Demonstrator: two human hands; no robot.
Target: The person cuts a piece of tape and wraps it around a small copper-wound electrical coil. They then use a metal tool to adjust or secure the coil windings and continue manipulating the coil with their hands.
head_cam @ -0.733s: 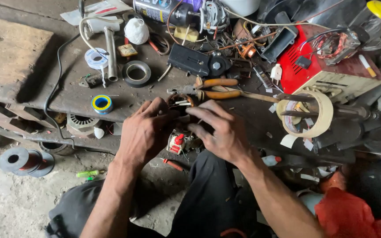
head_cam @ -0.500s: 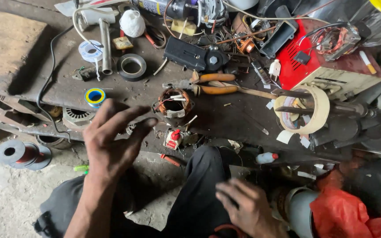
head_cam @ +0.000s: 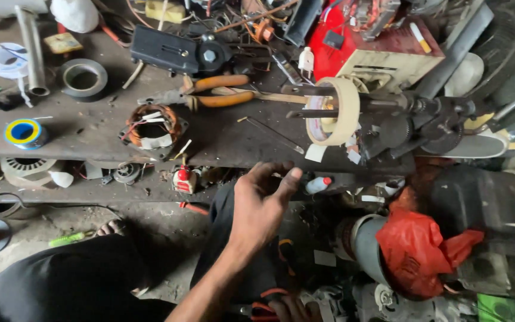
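Left hand raised in front of the near edge of the surface, back of the hand toward the camera, fingers loosely spread and curled, holding nothing. Its fingertips sit just below the surface edge, near a small white bottle with a red cap to their right; no contact that I can see.

Right hand low at the bottom edge of the view, mostly cut off. Its fingers lie against red-handled pliers down near the lap. Whether the grip is pressed around the handles or just resting on them, I cannot tell.

On the surface, well apart from both hands: a motor stator with copper windings, lying flat, left of centre. Behind it, orange-handled pliers lying on their side. A roll of beige masking tape hangs on a dark metal rod to the right, with a thin screwdriver lying just left of it. A blue-and-yellow tape roll sits at the far left, a black tape roll further back. A red and cream box-shaped device stands at the back right.

Below the edge: a small red-and-white part on the lower ledge, a red plastic bag at right. Dark trousers fill the lower left.
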